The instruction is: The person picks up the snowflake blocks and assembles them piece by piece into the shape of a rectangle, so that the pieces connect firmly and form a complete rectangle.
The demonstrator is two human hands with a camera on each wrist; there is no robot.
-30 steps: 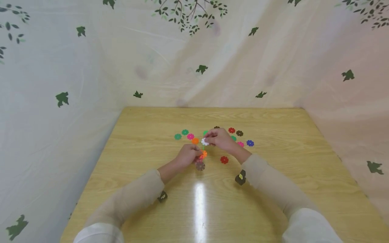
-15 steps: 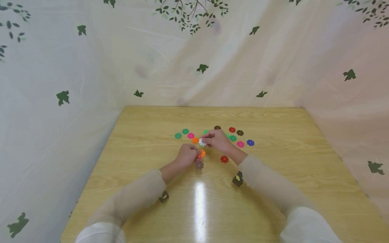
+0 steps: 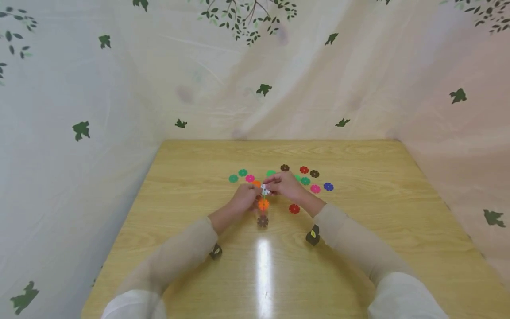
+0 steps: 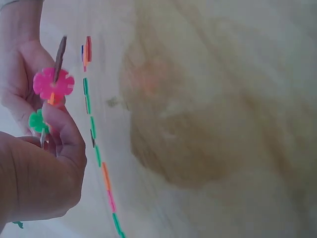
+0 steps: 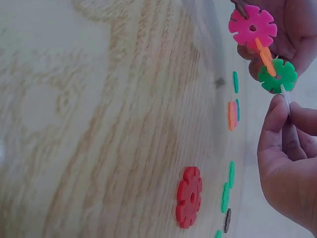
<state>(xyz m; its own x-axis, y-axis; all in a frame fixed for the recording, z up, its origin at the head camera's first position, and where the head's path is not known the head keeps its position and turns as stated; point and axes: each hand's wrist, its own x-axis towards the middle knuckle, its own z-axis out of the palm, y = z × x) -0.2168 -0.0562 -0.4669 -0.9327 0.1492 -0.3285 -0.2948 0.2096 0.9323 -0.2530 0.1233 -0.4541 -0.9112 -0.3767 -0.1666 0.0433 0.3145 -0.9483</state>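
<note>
Flower-shaped interlocking plastic discs are joined edge to edge in a short upright chain: a brown disc (image 3: 262,221), a pink disc (image 5: 252,28), an orange disc (image 3: 263,204) and a green disc (image 5: 278,76). My left hand (image 3: 242,199) grips this chain around the green disc, its fingers partly hidden behind it in the right wrist view. Between thumb and fingers, my right hand (image 3: 288,186) pinches a white disc (image 3: 264,190). The white disc's edge meets the green one at a slot (image 5: 282,87). Both hands' fingertips are close together above the table.
More loose discs lie flat on the wooden table (image 3: 191,164): teal discs (image 3: 233,178) at the left, a blue disc (image 3: 328,186) at the right and a red disc (image 3: 294,208) below my right forearm. A patterned cloth (image 3: 223,88) surrounds the table's sides and back.
The white disc has moved left and down to the chain with my right hand. My left fingers have shifted up from beside the orange disc towards the white one, uncovering the orange disc.
</note>
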